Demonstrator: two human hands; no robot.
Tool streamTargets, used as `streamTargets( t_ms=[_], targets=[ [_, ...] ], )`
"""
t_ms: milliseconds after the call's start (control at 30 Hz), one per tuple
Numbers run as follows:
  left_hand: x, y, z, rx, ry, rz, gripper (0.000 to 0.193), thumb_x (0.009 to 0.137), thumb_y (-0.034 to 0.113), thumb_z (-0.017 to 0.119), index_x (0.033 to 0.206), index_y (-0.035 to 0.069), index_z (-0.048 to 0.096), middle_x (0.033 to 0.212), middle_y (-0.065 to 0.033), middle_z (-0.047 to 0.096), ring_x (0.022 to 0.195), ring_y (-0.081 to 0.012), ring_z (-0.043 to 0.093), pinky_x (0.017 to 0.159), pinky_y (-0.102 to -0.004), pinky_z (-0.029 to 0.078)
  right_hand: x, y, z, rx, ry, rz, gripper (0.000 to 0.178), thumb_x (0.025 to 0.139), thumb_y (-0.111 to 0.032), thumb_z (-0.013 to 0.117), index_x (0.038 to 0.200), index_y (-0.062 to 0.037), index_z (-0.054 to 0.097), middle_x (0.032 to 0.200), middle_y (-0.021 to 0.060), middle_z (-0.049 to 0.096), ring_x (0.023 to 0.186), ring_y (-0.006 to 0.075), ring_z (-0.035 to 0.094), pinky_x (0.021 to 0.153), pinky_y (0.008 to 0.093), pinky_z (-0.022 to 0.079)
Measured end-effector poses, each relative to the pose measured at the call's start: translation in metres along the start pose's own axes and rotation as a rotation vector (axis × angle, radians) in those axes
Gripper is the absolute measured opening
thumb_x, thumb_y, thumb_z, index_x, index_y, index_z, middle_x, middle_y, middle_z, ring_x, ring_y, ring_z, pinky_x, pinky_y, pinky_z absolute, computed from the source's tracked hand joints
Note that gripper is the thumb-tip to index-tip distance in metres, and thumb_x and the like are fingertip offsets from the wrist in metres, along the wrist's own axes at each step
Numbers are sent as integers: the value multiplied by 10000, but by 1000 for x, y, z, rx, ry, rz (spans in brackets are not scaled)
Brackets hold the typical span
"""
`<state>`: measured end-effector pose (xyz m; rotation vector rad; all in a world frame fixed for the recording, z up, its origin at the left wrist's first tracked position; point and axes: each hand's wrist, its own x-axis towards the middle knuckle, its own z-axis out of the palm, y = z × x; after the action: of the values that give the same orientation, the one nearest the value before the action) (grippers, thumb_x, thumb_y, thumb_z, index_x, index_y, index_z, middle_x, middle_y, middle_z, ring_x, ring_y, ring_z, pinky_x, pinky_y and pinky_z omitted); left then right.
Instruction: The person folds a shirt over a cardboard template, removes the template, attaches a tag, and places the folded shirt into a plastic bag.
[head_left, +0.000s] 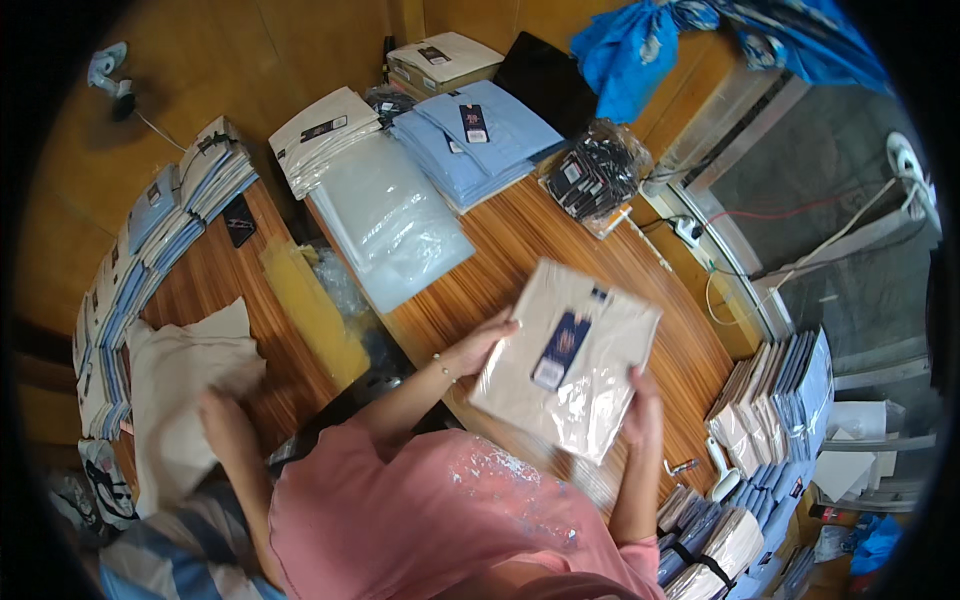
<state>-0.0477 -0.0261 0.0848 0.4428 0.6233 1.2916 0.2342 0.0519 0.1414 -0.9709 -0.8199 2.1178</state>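
A folded beige garment in a clear plastic bag (pixel 610 345) is held up between my two hands, over the wooden table (pixel 455 325). A dark navy hang tag (pixel 562 350) shows on its front, and light glints off the plastic. My left hand (pixel 485 345) grips the bag's left edge, thumb on top. At the opposite edge, my right hand (pixel 645 408) holds the lower right side. The fingers under the package are partly hidden. Beyond it lie a stack of clear plastic bags (pixel 400 225) and a pile of folded light blue garments (pixel 515 135).
On the left, a co-worker's hand (pixel 228 425) is over a loose beige cloth (pixel 180 350). Stacked garments (pixel 150 240) line the far left. A bag of dark tags (pixel 595 170) sits at the back right. Bagged garments (pixel 750 410) and a white handheld tool (pixel 722 470) are on the right.
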Motion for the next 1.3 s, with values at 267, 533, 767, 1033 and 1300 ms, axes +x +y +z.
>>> streamTargets(
  t_ms=[267,533,767,1033,1300],
  targets=[
    [44,298,-33,35,280,1029,514,893,199,529,1348,64,330,1248,-81,481,1123,-207,489,949,-345,403,158,-15,125,-634,-124,-222,599,864,-290,590,1346,-18,359,1368,165,389,1284,265,351,1054,371,277],
    [227,498,-203,491,661,1169,417,915,179,491,1284,15,386,1251,-150,473,1111,-256,497,934,-392,413,189,97,38,-1813,273,-503,526,847,-299,582,1299,-69,442,1363,174,382,1283,326,330,1033,516,211],
    [355,479,-387,1522,1242,636,673,811,409,590,1258,-60,409,1319,-281,380,1196,-444,393,1014,-461,315,182,97,39,-1830,296,-389,513,846,-315,583,1295,-100,459,1382,150,379,1302,304,322,1039,510,210],
    [338,443,-251,1267,1188,1106,857,819,349,631,1362,-112,155,1401,-326,197,1320,-379,225,1096,-443,174,178,97,28,-1772,316,-445,486,864,-354,553,1268,-96,470,1369,142,389,1292,296,325,1034,503,237],
    [199,171,74,1410,-523,1338,795,859,152,591,1422,-22,57,1470,-248,108,1360,-363,150,1103,-455,127,146,100,31,-956,194,-382,482,870,-332,575,1235,-29,496,1194,167,549,1105,281,517,943,371,404]
  ],
)
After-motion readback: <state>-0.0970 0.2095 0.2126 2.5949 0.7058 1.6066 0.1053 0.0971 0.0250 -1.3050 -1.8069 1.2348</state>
